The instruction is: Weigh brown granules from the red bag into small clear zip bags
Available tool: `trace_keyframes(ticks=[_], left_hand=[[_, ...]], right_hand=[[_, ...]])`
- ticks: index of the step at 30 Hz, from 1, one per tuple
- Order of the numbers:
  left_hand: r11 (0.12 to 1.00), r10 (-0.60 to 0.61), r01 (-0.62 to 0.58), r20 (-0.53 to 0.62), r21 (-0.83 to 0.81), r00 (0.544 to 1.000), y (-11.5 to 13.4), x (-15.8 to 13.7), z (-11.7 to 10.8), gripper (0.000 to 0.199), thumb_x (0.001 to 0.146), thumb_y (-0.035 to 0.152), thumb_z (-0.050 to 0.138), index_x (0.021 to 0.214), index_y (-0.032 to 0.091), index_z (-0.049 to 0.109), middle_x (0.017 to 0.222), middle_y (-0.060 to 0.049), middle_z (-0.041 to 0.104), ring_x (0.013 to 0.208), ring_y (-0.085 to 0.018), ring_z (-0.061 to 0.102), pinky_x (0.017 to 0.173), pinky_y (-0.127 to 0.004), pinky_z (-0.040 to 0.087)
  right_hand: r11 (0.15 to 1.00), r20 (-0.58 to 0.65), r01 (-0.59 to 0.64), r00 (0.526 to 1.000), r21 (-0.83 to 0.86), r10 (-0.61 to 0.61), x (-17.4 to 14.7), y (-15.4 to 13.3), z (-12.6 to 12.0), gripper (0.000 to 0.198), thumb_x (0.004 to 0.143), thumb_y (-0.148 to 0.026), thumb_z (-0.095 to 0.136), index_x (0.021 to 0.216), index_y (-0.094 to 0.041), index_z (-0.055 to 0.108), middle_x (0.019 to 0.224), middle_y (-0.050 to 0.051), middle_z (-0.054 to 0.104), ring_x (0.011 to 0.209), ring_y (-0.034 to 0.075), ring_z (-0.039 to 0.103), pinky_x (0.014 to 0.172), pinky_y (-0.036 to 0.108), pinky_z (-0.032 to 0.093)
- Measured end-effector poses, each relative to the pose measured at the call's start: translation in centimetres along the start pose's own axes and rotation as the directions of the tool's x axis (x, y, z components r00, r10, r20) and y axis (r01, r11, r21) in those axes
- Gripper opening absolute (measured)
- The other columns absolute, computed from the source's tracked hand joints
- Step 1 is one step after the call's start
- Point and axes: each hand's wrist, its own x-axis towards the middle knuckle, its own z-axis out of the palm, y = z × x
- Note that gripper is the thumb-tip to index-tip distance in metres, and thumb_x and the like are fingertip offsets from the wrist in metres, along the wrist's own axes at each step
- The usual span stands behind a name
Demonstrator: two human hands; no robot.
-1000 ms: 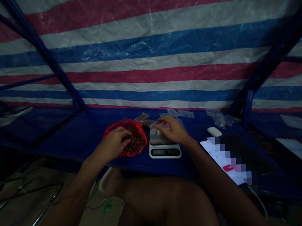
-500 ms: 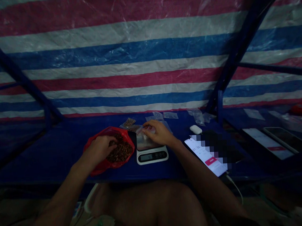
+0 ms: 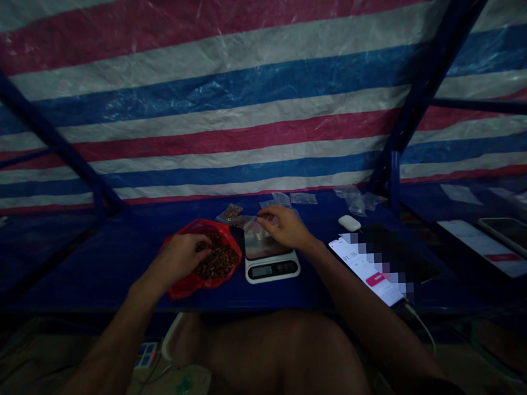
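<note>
The left forearm (image 3: 124, 317) extends forward and inward; the left hand (image 3: 181, 258) is back-up, fingers curled. The right forearm (image 3: 359, 301) angles inward; the right hand (image 3: 286, 227) points leftward, thumb beneath bent fingers. The hands are apart.

Open red bag (image 3: 182, 290), brown pieces (image 3: 219, 260), scale (image 3: 273, 271) beside

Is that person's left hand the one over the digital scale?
No, the left hand is at the brown pieces in the red bag, while the right hand is over the scale.
</note>
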Motion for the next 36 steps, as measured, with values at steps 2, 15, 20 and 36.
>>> trace_keyframes(ticks=[2, 15, 20, 36], left_hand=[[1.000, -0.001, 0.001, 0.012, -0.014, 1.000, 0.0, -0.1, -0.1, 0.027, 0.081, 0.033, 0.057, 0.095, 0.027, 0.080, 0.102, -0.005, 0.082, 0.091, -0.025, 0.075, 0.084, -0.033, 0.054], [0.981, 0.145, -0.136, 0.053, -0.136, 0.988, 6.2, 1.1, -3.4, 0.023, 0.079, 0.030, 0.063, 0.093, 0.028, 0.082, 0.095, -0.003, 0.082, 0.085, -0.024, 0.076, 0.076, -0.031, 0.056], [0.948, 0.300, -0.293, 0.046, -0.121, 0.953, 9.3, 4.7, -3.6, 0.024, 0.081, 0.025, 0.064, 0.096, 0.026, 0.082, 0.099, -0.004, 0.082, 0.086, -0.023, 0.075, 0.079, -0.031, 0.054], [0.927, 0.375, -0.372, 0.173, -0.049, 0.911, 11.2, 8.3, -2.1, 0.021, 0.077, 0.017, 0.071, 0.093, 0.022, 0.083, 0.088, -0.005, 0.081, 0.078, -0.021, 0.073, 0.069, -0.026, 0.048]], right_hand=[[1.000, -0.002, -0.009, 1.000, -0.004, 0.009, 0.0, -0.1, -0.1, 0.019, 0.096, -0.031, 0.063, 0.106, -0.019, 0.073, 0.108, 0.008, 0.076, 0.101, 0.023, 0.069, 0.092, 0.040, 0.051], [0.999, -0.011, -0.029, 1.000, 0.024, 0.029, 0.1, 0.0, -0.1, 0.016, 0.096, -0.029, 0.063, 0.101, -0.020, 0.074, 0.104, 0.007, 0.077, 0.095, 0.022, 0.070, 0.087, 0.038, 0.052], [0.999, -0.027, -0.032, 0.999, 0.037, 0.033, 0.2, -0.2, -0.3, 0.014, 0.094, -0.027, 0.064, 0.099, -0.019, 0.075, 0.098, 0.007, 0.078, 0.091, 0.022, 0.070, 0.085, 0.037, 0.052], [0.999, -0.028, -0.044, 0.999, 0.005, 0.044, 0.4, 0.1, -0.7, 0.017, 0.091, -0.019, 0.060, 0.100, -0.019, 0.075, 0.098, 0.007, 0.077, 0.091, 0.022, 0.068, 0.084, 0.037, 0.051]])
